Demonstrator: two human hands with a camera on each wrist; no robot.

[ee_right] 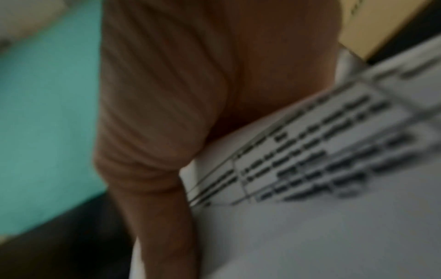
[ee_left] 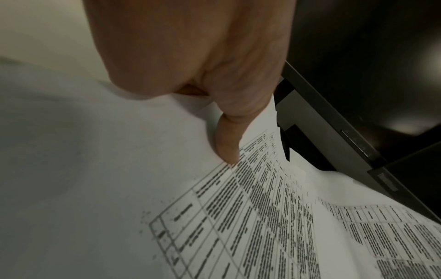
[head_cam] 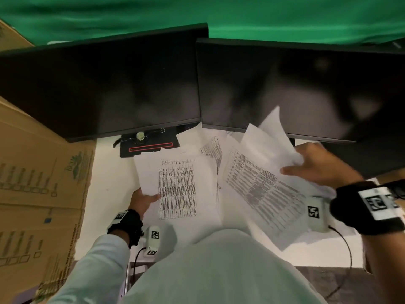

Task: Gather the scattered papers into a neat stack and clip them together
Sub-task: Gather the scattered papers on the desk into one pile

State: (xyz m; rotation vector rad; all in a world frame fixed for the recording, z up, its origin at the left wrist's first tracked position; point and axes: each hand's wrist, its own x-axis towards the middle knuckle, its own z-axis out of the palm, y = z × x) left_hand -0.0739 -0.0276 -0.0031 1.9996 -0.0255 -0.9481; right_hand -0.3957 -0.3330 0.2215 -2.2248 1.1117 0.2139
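Observation:
Several white printed sheets lie scattered on the white desk (head_cam: 109, 176). My left hand (head_cam: 143, 199) pinches the left edge of a sheet with a printed table (head_cam: 177, 189), thumb on top; the left wrist view shows the thumb (ee_left: 226, 145) pressing on that sheet (ee_left: 250, 217). My right hand (head_cam: 311, 165) grips a bunch of sheets (head_cam: 263, 181) lifted off the desk at the right, thumb over them. The blurred right wrist view shows the palm (ee_right: 167, 94) against printed paper (ee_right: 310, 169). A binder clip (head_cam: 161, 130) lies on the left monitor's base.
Two dark monitors (head_cam: 105, 88) (head_cam: 306, 88) stand across the back of the desk. The left monitor's base (head_cam: 149, 147) carries a wristwatch (head_cam: 140, 136). Cardboard boxes (head_cam: 37, 183) stand at the left. More sheets (head_cam: 211, 148) lie under the monitors' lower edges.

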